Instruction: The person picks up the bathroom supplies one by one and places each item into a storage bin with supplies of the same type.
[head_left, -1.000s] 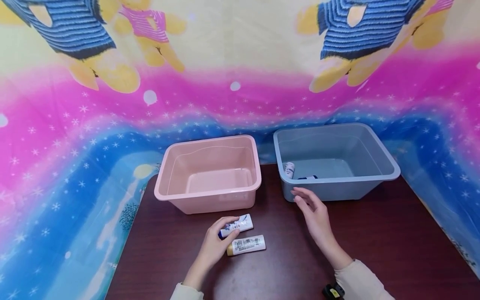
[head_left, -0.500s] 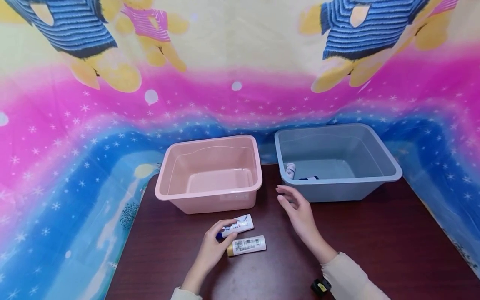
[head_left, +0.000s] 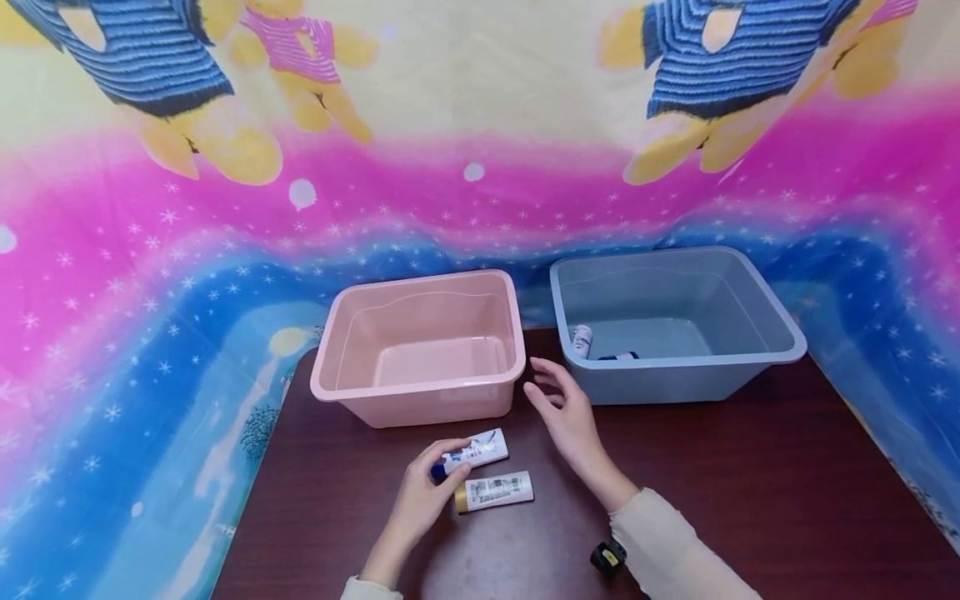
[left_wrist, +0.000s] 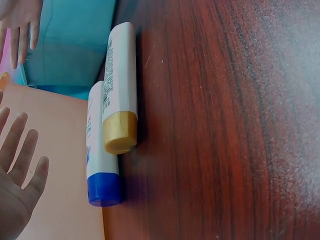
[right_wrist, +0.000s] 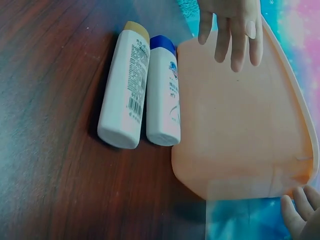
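Two white bottles lie side by side on the dark table: one with a blue cap (head_left: pixel 480 447), the other with a gold cap (head_left: pixel 498 491). My left hand (head_left: pixel 431 487) hovers over the blue-capped bottle, its spread fingers overlapping the cap end in the head view. From the left wrist view, the same left hand (left_wrist: pixel 20 175) shows apart from both bottles, fingers extended. My right hand (head_left: pixel 566 417) is held above the table between the two tubs, fingers loosely bent and holding nothing. In the right wrist view the blue cap (right_wrist: pixel 162 44) and gold cap (right_wrist: pixel 137 29) are both uncovered.
Behind the bottles stands a pink tub (head_left: pixel 427 404). To its right is a blue-grey tub (head_left: pixel 675 382) holding a small white bottle (head_left: pixel 581 340) and a dark blue-and-white item (head_left: pixel 619 357). A patterned cloth (head_left: pixel 465 208) hangs behind the table (head_left: pixel 750 483).
My right hand has moved left, from in front of the blue-grey tub to the gap beside the pink tub. The left hand has shifted only slightly; the bottles lie as before.
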